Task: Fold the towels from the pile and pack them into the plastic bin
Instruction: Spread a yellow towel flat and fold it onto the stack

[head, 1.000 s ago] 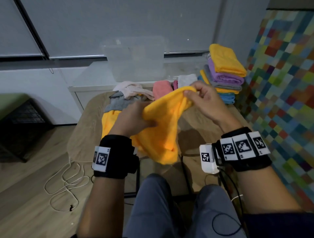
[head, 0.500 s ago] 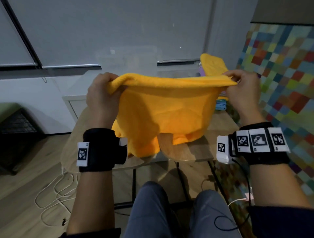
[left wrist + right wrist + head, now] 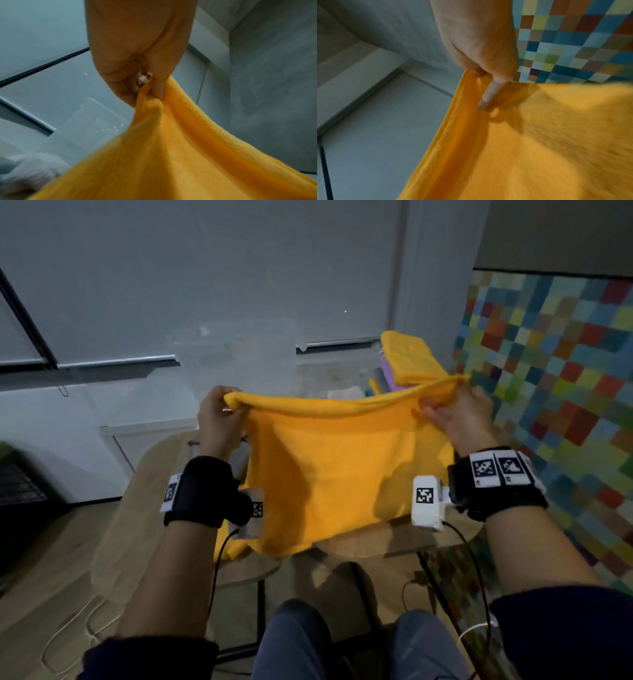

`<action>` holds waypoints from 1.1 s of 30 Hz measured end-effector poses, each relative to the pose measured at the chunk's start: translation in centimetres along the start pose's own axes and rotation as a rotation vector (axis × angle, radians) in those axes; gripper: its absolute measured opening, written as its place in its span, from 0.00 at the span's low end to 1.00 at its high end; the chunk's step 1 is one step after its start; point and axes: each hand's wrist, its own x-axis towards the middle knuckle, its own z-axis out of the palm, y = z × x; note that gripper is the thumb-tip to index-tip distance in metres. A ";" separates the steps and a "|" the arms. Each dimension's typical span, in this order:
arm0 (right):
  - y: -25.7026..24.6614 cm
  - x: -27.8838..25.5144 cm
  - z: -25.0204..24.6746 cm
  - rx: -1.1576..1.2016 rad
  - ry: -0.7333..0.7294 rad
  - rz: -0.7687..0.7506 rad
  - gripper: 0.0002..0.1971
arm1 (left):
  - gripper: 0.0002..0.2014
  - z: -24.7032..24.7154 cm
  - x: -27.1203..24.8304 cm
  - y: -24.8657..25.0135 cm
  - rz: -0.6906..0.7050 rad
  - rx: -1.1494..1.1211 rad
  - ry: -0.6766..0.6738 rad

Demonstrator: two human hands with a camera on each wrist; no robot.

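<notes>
Both hands are up in the air with an orange towel (image 3: 342, 467) stretched between them, right above the round wooden table (image 3: 144, 508). The left hand (image 3: 219, 419) has one top corner bunched up and clamped between thumb and curled fingers, and the left wrist view shows the little sewn-in label poking out of that grip. The right hand (image 3: 459, 419) is pinching the other top corner, with the thumb laid along the hem in the right wrist view.

The top edge sags a bit in the middle and the rest hangs down toward the table, with the bottom hem bunched at the table's near edge. So it's soft, floppy terry, light, no stiffness at all. It'll drape wherever gravity sends it, so I'd say the corners are the only sensible places to hold, and keeping the top edge taut is what gets a clean fold. It looks grippy rather than slippery, and nothing fragile about it.

Behind the table, on the white cabinet (image 3: 150, 436), sits the clear plastic bin (image 3: 236, 361). It's hard to see against the grey wall, and I can't tell what's in it. To the right of the bin there's a stack of folded towels (image 3: 407, 361), orange on top with purple under it.
</notes>
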 end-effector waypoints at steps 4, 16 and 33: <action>-2.9 0.1 1.8 0.191 -0.033 -0.184 0.10 | 0.03 0.5 3.0 2.8 0.139 -0.160 0.094; -0.4 -3.8 -6.0 0.092 0.402 -0.447 0.18 | 0.10 -1.9 -6.7 4.1 -0.076 -0.481 -0.312; 9.2 -4.7 -11.2 -0.451 0.494 -0.499 0.15 | 0.07 1.4 -13.8 -4.8 -0.599 -0.465 -0.282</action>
